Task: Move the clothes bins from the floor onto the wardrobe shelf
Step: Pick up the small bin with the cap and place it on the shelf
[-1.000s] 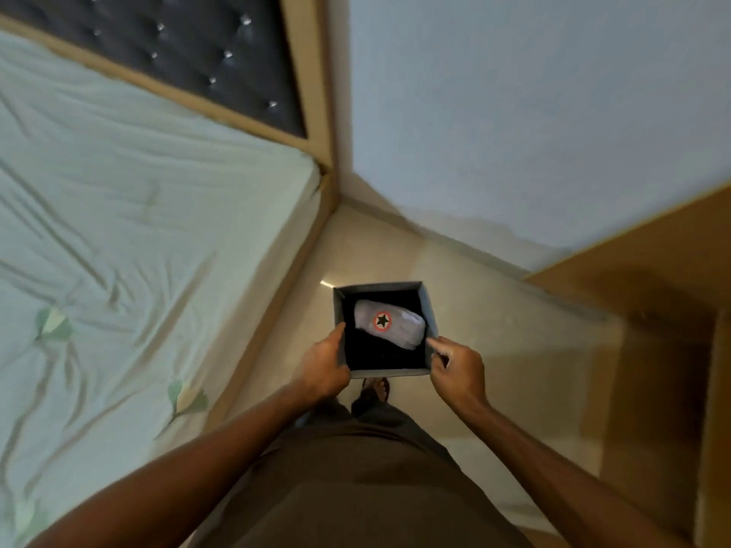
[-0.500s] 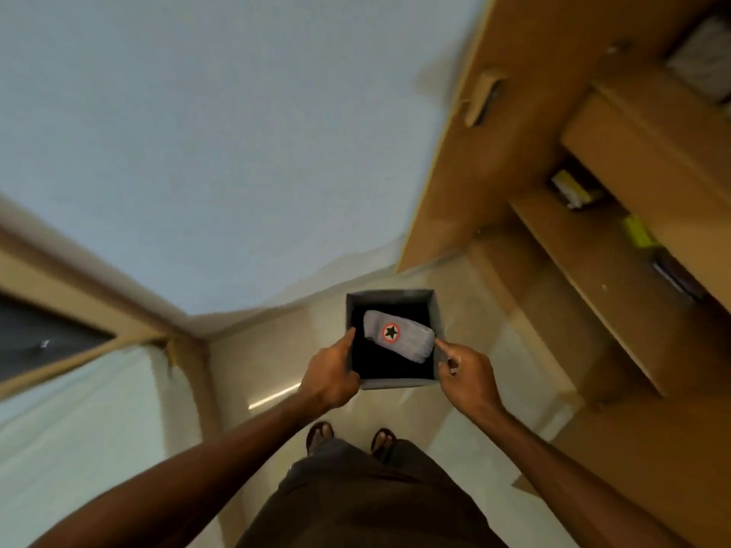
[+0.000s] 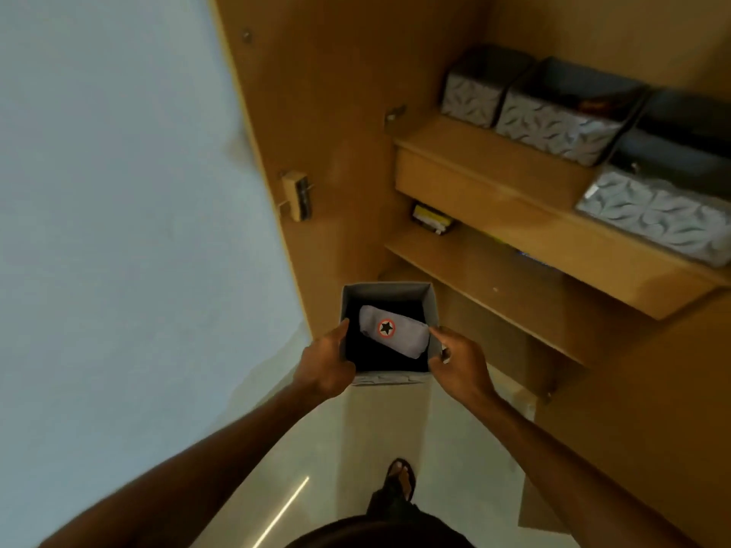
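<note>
You're carrying the bin (image 3: pixel 389 294), left hand (image 3: pixel 326 363) and right hand (image 3: pixel 461 359) gripping its side walls; next, raise it onto the shelf (image 3: pixel 486 160), left end.

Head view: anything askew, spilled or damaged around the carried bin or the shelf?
Nothing stands out. The carried bin sits level between the left hand and right hand, with the folded grey garment lying inside. The three patterned bins stand upright in a row on the wardrobe shelf.
</note>
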